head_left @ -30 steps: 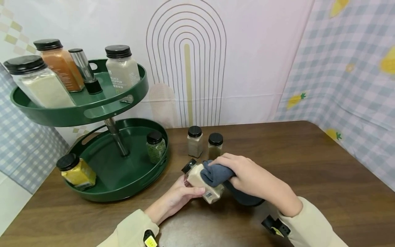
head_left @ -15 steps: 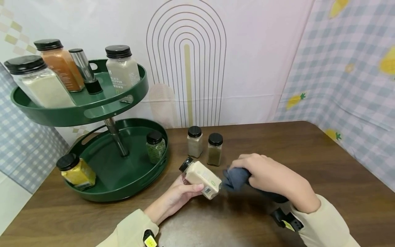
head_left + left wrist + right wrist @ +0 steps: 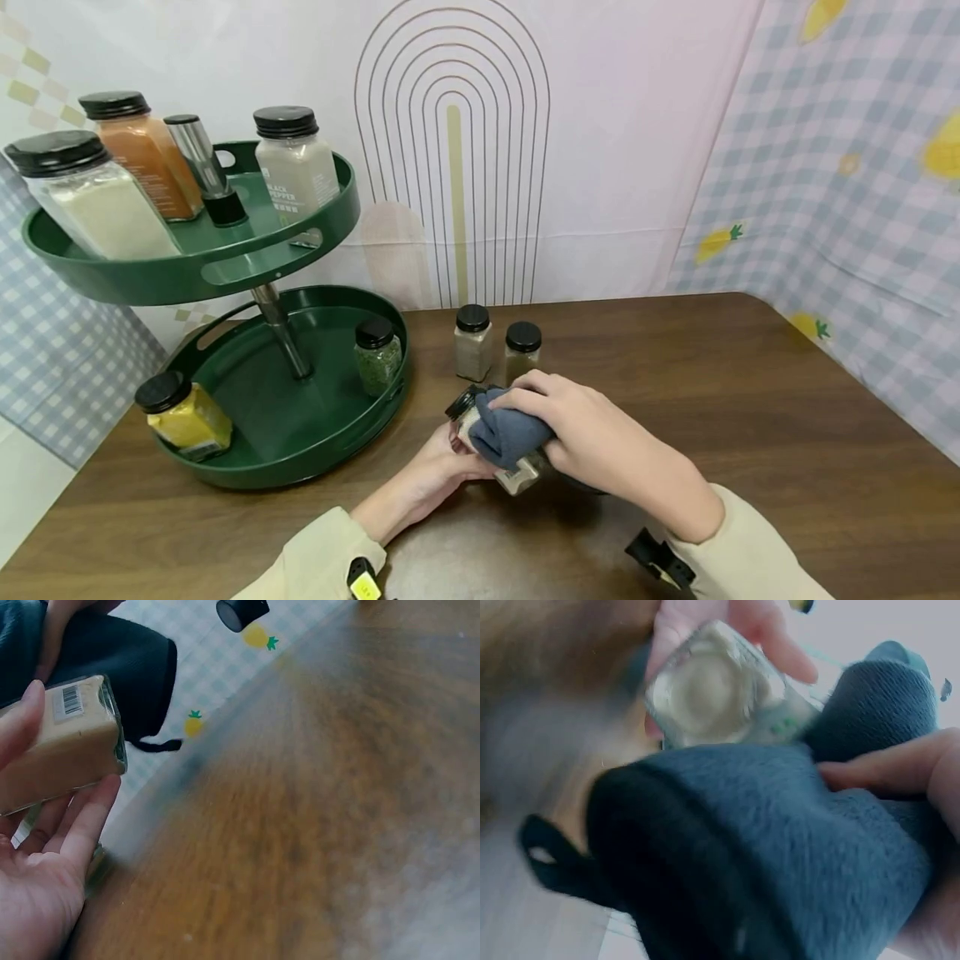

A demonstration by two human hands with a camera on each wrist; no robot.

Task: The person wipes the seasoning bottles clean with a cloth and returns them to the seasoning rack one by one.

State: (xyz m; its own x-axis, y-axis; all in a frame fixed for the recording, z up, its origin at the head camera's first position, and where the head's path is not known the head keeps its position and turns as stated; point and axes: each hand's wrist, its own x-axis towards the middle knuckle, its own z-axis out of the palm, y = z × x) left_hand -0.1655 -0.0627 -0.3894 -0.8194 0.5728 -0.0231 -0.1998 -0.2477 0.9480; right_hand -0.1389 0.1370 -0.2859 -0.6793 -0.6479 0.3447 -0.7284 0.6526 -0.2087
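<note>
A clear square spice jar (image 3: pixel 64 742) with pale powder and a black lid is tilted above the table, lid toward the far left. My left hand (image 3: pixel 427 471) grips it from below, thumb along one side and fingers under another. My right hand (image 3: pixel 577 421) holds a bunched dark blue-grey cloth (image 3: pixel 504 432) against the jar's upper face, covering most of its middle. In the right wrist view the jar's base (image 3: pixel 705 690) faces the camera, and the cloth hangs down with a small loop at its edge.
Two small black-lidded jars, one pale (image 3: pixel 473 346) and one brownish (image 3: pixel 522 350), stand just behind my hands. At left rises a two-tier green tray stand (image 3: pixel 285 462). Its lower tier bears a green-herb jar (image 3: pixel 377 358) and a yellow jar (image 3: pixel 187 421); several larger containers fill the upper tier.
My right hand swung right with the cloth, baring the jar, and then came back left onto it. The left hand keeps its grip, and the jar has barely shifted.
</note>
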